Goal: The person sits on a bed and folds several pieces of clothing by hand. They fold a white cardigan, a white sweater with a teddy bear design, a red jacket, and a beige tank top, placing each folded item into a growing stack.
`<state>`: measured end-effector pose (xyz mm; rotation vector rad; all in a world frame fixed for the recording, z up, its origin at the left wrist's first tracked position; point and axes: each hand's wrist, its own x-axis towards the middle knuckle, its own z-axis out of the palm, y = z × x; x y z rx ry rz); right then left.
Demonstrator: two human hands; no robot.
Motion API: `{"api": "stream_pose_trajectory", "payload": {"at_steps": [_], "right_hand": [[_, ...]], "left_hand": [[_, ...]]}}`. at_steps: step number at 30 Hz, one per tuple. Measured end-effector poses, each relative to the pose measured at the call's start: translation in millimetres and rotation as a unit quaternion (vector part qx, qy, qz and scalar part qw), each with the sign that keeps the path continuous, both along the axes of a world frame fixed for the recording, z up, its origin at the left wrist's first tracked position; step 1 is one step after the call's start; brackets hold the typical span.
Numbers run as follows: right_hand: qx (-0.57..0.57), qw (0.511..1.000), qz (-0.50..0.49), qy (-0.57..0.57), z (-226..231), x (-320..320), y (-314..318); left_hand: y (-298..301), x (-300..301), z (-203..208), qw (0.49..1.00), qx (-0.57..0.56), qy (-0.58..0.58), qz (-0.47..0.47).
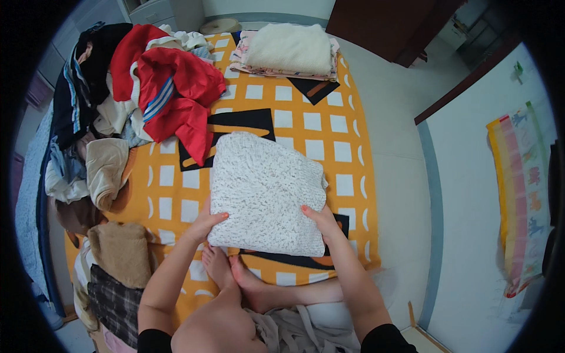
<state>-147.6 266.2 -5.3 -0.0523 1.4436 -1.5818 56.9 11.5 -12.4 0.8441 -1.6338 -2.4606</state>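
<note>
A folded white knitted garment with grey flecks (268,188), perhaps a sweater, is held up over the bed in front of me. My left hand (207,223) grips its lower left side, the thumb on top and the other fingers hidden beneath. On the opposite side my right hand (319,220) clasps it the same way, thumb uppermost. The garment is folded into a compact, roughly square bundle. Below it lies the orange, white and black patterned bedcover (312,120). My bare feet rest just under its near edge.
A loose heap with a red garment (185,82) covers the far left of the bed. Folded pink cloth (238,65) with a fluffy cream piece (288,50) on top lies at the far end. A brown fleece (120,253) and dark plaid cloth (118,300) are near left.
</note>
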Motion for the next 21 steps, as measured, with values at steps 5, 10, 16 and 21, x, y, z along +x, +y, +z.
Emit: {"api": "stream_pose_trajectory", "payload": {"at_steps": [5, 10, 16, 21], "right_hand": [[-0.070, 0.994, -0.065, 0.046, 10, -70, -32], [-0.114, 0.981, -0.076, 0.141, 38, -182, -99], [-0.134, 0.959, -0.070, 0.239, 84, -349, -201], [0.061, 0.938, 0.000, 0.342, 117, -434, -260]], "left_hand": [[-40, -83, 26, 0.994, -0.052, 0.094, 0.003], [-103, -193, 58, 0.978, -0.150, 0.143, 0.012], [-197, -348, 91, 0.983, -0.122, 0.135, 0.038], [-258, -452, 95, 0.965, -0.261, -0.022, 0.030]]}}
